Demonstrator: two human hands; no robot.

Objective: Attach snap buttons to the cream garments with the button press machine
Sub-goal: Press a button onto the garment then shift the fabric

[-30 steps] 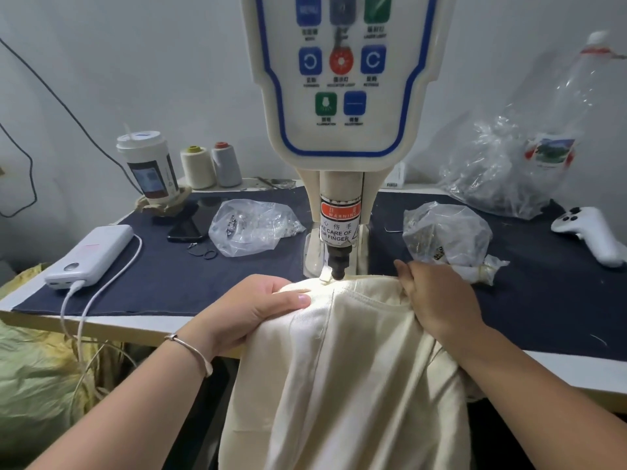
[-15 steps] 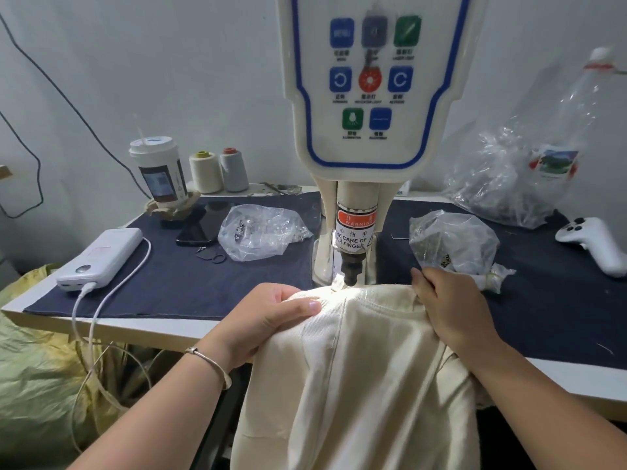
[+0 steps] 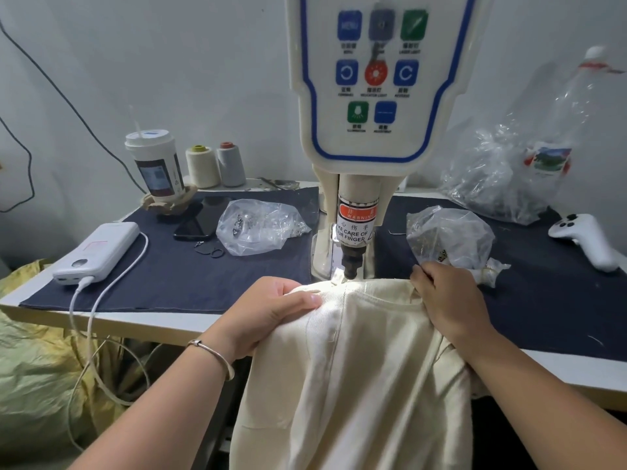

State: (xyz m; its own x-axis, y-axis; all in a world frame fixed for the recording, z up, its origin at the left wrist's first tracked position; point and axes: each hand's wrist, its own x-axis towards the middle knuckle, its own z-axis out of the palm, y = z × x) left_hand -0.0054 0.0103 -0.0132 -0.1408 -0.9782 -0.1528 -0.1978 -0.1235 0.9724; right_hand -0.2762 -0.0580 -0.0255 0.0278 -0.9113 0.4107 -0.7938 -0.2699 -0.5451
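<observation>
**Cream cloth held under the press head**

Left hand (image 3: pixel 271 310) gripping the cream garment (image 3: pixel 356 374), fingers curled over its top edge; right hand (image 3: pixel 448 303) pinching a fold of the same edge. Ribbed, seamed fabric — stretched between both hands, brightly lit beneath the button press machine (image 3: pixel 353 259), the rest draped off the table (image 3: pixel 169 325). Just behind the right hand, a clear bag (image 3: pixel 448 235) — another bag (image 3: pixel 261 228) to the left. Farther left, a power bank (image 3: pixel 98 252) with its cable, a cup (image 3: pixel 154 167), two thread spools (image 3: pixel 217 164).
</observation>
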